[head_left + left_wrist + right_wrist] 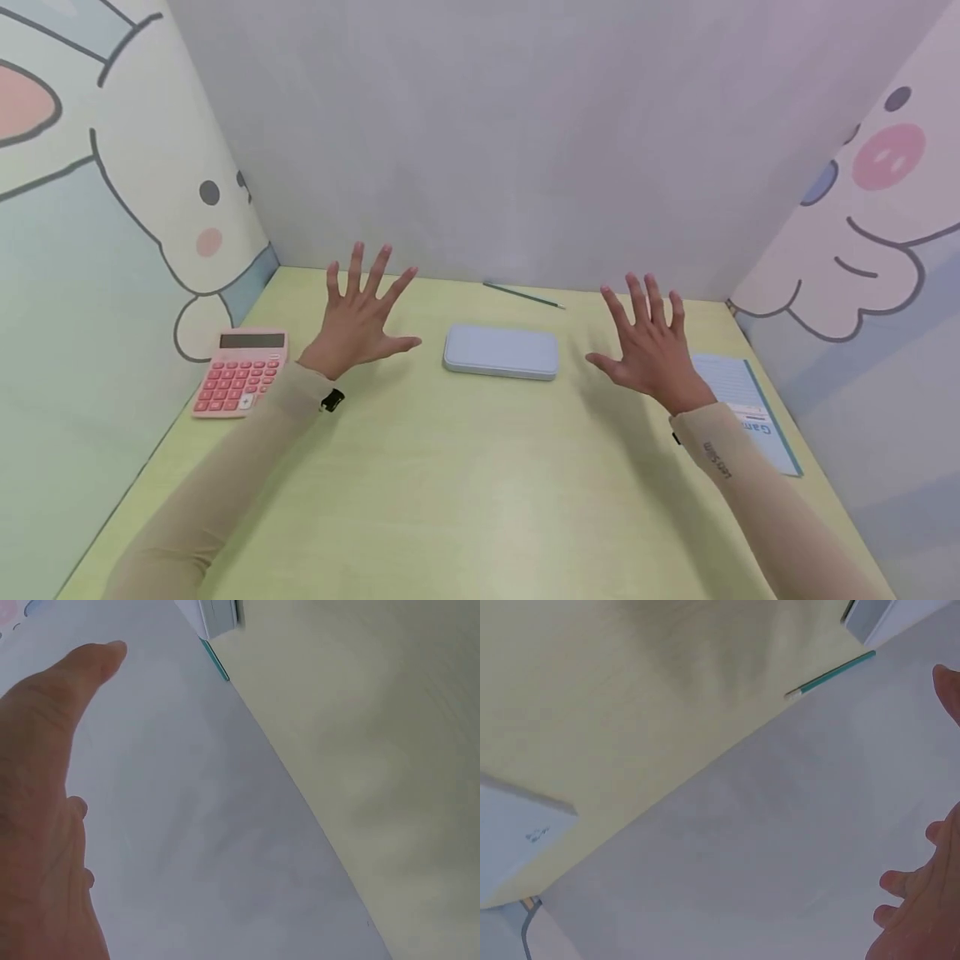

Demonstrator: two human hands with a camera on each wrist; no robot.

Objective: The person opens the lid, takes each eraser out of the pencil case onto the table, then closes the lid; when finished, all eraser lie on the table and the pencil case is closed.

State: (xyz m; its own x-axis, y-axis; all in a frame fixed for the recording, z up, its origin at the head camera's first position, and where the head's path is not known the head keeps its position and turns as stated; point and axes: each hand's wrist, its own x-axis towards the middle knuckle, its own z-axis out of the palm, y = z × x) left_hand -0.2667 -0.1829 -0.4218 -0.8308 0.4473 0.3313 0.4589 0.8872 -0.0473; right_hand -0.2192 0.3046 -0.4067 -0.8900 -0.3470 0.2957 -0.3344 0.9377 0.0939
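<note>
Both hands hover over the table with fingers spread, holding nothing. My left hand [354, 325] is between a pink calculator [242, 373] and a pale, rounded oblong case [501, 352]. To the right of that case is my right hand [651, 350], with a lined notepad [738, 400] beside its wrist. Behind the case lies a dark green pencil [525, 295] close to the back wall. In the left wrist view the thumb [82, 667] points toward the case's end [217, 616]. The right wrist view shows the pencil [832, 675] and the notepad's corner [517, 832].
The pale yellow table [465, 483] meets a plain grey back wall [480, 150]. Side walls with cartoon animals, a left wall [75, 275] and a right wall [885, 358], enclose it. The left sleeve partly covers the calculator, and the right arm covers part of the notepad.
</note>
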